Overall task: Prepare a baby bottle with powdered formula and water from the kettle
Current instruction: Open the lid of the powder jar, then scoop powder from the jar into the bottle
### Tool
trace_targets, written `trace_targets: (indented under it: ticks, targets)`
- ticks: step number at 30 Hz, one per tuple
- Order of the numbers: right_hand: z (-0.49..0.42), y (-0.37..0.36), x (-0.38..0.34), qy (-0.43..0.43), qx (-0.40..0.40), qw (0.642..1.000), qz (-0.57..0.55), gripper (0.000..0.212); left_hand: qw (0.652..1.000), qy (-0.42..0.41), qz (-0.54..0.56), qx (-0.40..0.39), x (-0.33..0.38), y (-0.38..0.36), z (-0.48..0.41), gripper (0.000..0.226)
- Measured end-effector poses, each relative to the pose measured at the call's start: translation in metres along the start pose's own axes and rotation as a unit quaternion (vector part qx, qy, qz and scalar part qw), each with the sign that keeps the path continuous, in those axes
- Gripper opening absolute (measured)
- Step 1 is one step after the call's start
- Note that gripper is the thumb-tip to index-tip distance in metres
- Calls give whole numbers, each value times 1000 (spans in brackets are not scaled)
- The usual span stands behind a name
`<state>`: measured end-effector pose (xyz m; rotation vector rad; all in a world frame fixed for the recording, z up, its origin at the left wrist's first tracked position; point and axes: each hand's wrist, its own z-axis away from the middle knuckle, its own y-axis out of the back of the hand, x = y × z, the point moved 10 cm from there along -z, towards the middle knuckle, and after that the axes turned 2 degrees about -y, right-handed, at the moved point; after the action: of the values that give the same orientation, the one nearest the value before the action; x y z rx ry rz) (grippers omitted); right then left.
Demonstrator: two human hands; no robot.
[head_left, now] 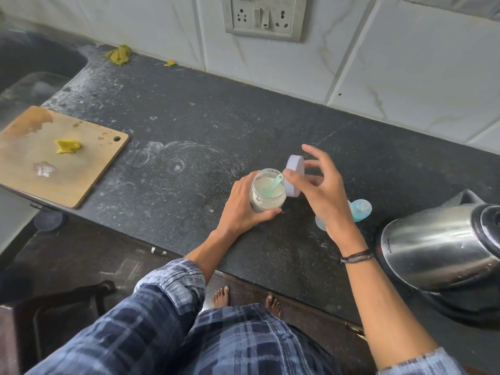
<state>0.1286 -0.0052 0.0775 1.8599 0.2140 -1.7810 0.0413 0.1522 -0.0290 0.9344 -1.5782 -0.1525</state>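
1. The left hand (243,204) grips a clear jar (267,197) from its left side; the fingers are curled round the wall and the thumb lies along the near side.
2. The jar stands upright on the dark counter (189,117), near the front edge. It holds pale powder, and a teal scoop (273,184) leans inside with its handle pointing up to the right.
3. The jar's mouth is uncovered. The pale lid (295,175) is off it, standing on its edge and touching the jar's right rim.
4. The right hand (324,196) pinches the lid, with the thumb on the near face and fingers behind it. The forefinger is stretched upward, free of the lid.
5. A blue bottle (361,209) lies on the counter just behind the right hand and is mostly hidden by it; I cannot tell how it is turned.
6. A steel kettle (438,247) stands at the right, near the bottle but apart from it.
7. At the left, a wooden board (89,180) lies on the counter with a yellow scrap (67,146) on it.
8. A yellow cloth (119,54) lies by the tiled wall, and a socket (263,16) is on the wall above.
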Motion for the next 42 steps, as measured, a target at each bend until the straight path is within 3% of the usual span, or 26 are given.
trace_targets:
  ticks: [9,16,23,28,36,38,42]
  targets:
    - [68,11,58,9,18,1000,-11,62,1000,11,-8,0,-5,-2,2,98]
    - [93,-9,95,65,2,995,78,58,1000,9,-15,13,-4,-1,3,95]
    - [93,-15,120,50,-19,990,132,57,1000,9,-20,12,-3,0,3,93]
    - [96,-22,132,23,-36,988,147,64,1000,1,-24,17,-1,1,3,93]
    - [101,-31,122,51,-73,979,184,76,1000,10,-18,8,-4,-1,3,94]
    - [98,-29,106,66,-68,977,191,69,1000,13,-14,3,-4,-2,3,95]
    - [74,-19,49,146,-25,963,225,32,1000,15,-9,5,-6,-3,1,93]
